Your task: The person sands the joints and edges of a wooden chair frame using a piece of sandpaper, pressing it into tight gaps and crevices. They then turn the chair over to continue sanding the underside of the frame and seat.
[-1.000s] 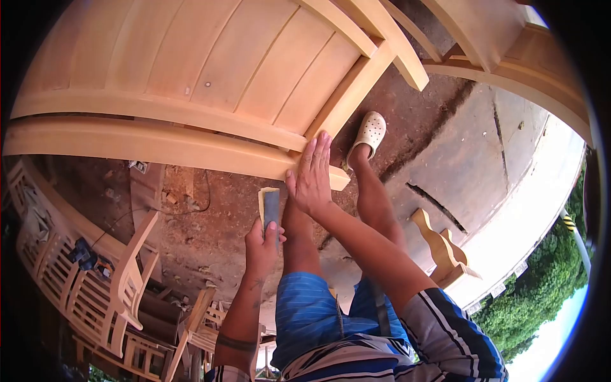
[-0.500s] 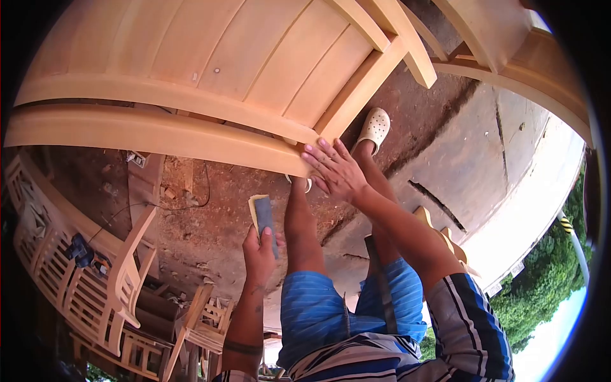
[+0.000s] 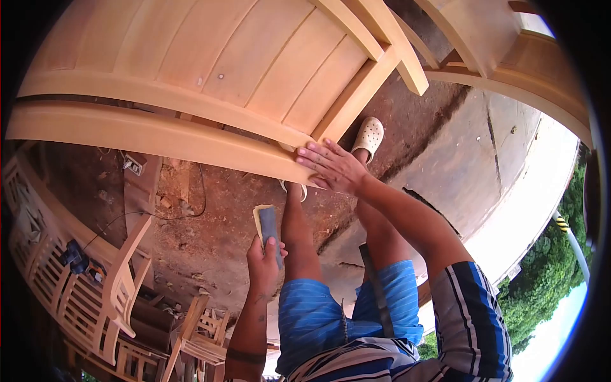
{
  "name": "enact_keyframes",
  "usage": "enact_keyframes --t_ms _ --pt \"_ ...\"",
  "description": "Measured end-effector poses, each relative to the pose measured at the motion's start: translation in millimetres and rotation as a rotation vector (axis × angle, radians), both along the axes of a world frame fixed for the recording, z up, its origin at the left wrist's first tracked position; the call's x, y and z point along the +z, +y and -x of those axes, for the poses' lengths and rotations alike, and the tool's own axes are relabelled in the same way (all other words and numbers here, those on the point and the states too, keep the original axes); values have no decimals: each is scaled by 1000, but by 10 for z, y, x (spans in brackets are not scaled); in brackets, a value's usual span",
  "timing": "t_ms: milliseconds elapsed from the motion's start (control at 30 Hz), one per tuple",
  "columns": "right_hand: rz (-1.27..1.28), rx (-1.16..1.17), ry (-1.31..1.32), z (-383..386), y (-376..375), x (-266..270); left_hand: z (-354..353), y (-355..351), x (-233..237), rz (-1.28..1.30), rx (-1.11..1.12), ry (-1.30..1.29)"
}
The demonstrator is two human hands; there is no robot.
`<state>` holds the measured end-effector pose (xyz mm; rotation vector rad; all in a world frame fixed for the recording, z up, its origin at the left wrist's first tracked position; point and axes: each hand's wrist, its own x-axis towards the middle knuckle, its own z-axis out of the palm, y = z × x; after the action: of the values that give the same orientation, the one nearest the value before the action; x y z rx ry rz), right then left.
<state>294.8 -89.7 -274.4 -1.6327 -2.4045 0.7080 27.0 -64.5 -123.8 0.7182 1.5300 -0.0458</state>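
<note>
My left hand (image 3: 264, 258) is closed around a folded piece of sandpaper (image 3: 267, 224), grey on one face with a yellowish layer behind it. It is held upright in the air below the wooden frame. My right hand (image 3: 332, 167) lies flat with fingers stretched out on the corner of a pale wooden furniture frame, where the long front rail (image 3: 159, 137) meets the side rail (image 3: 356, 93). Behind that rail is a slatted wooden panel (image 3: 248, 54) with a small round mark on one plank. The palm and the wood under it are hidden.
Slatted wooden chairs or benches (image 3: 83, 296) stand at lower left, with a dark power tool (image 3: 76, 256) and its cord on them. Another curved wooden piece (image 3: 509, 89) is at upper right. Wood scraps lie on the dirty floor (image 3: 178, 239). My feet wear pale clogs (image 3: 369, 137).
My left hand with the sandpaper sits slightly lower and to the right. My right hand stays at the frame's corner, while the whole view has shifted a little.
</note>
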Motion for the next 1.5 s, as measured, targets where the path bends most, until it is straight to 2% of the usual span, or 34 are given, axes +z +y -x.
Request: enact_keyframes --t_ms 33,67,167,267,333,433,500,600,667,800,900,967,1033,1100,1200,1267,1367,1500 --pt "-29 -125 -47 -138 10 35 -4 11 28 -8 3 9" --pt "60 -259 -58 -282 -2 34 33 12 5 -33 -8 3" --pt "72 -763 -292 -666 -6 64 221 -8 -139 -74 -10 -5" --pt "79 -755 -256 -760 14 200 282 -62 -234 -60 25 20" --pt "82 -712 -142 -501 135 295 228 -127 -277 -38 41 3" --pt "93 -777 63 63 305 234 81 -186 -248 -8 35 -28" --pt "19 -813 100 517 205 119 -61 -187 -178 4 29 -43" --pt "160 -725 164 804 -93 188 -214 -122 -74 20 20 -63" --pt "167 -699 149 699 -120 106 -212 -91 -73 38 15 -45" --pt "-170 -1003 73 -130 423 -154 -73 -95 -163 28 35 -27" --pt "-203 -1101 97 -502 684 -134 14 -48 -105 48 57 23" --pt "-137 -1221 109 -296 705 -92 114 -111 -110 28 64 9" --pt "-233 -1217 92 185 633 -110 167 -168 -104 33 59 11" --pt "-179 -1198 230 754 472 15 185 -207 -69 25 42 15" --pt "-52 -1056 195 1283 113 18 136 -141 50 26 74 18" --pt "15 -1004 180 1178 -5 -4 130 -109 82 47 101 41" --pt "-121 -1190 197 485 297 -63 235 -99 46 -14 104 -14" --pt "-157 -1290 -136 -812 814 -167 344 -123 -18 -7 131 7"
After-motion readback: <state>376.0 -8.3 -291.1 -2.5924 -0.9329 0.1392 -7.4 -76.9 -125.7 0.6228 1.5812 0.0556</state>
